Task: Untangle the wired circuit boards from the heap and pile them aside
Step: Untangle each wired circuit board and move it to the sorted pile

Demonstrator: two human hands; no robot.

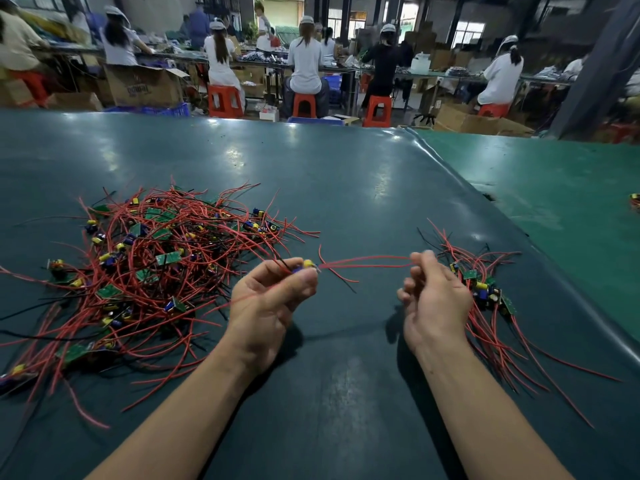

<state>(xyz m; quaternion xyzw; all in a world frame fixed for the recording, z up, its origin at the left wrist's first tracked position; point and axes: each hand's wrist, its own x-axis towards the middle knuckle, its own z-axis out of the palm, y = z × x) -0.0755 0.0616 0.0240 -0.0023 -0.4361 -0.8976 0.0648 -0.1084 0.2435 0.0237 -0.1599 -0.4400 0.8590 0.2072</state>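
A big tangled heap (149,268) of small green circuit boards with red and black wires lies on the left of the dark green table (346,188). My left hand (270,303) pinches one small board (306,265) with a yellow part, held just above the table beside the heap. Its red wires (367,260) stretch rightward to my right hand (433,299), which pinches their ends between thumb and fingers. A smaller pile of sorted boards (485,289) lies right behind my right hand, its wires trailing toward me.
A lighter green mat (554,209) covers the table's right part, with a raised seam between the two. A few wired parts (635,200) sit at the far right edge. Beyond the table, several people sit on red stools at workbenches among cardboard boxes.
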